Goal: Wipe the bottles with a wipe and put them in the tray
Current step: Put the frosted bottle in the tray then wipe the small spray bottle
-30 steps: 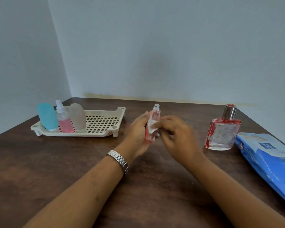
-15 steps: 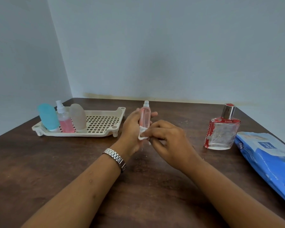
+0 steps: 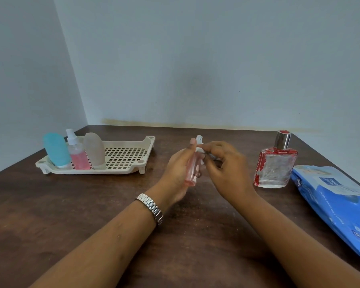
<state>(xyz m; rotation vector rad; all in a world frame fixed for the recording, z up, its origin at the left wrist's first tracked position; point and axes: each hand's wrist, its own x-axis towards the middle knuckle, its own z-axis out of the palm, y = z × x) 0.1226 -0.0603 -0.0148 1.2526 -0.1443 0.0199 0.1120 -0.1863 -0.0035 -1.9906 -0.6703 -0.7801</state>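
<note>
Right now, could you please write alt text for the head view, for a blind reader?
A left hand holds a slim pink spray bottle above a table while the right hand presses a white wipe near its cap. Three bottles stand in a cream tray left; a glass bottle and blue wipes pack sit right.

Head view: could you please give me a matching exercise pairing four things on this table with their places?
Things: 1 teal bottle; 2 slim pink bottle; 3 square red-trimmed bottle; 4 blue wipe pack.
Places: A lying flat at the table's right edge; B standing in the tray; C held in the left hand; D standing upright on the bare table.
Pairs: 1-B, 2-C, 3-D, 4-A.
</note>
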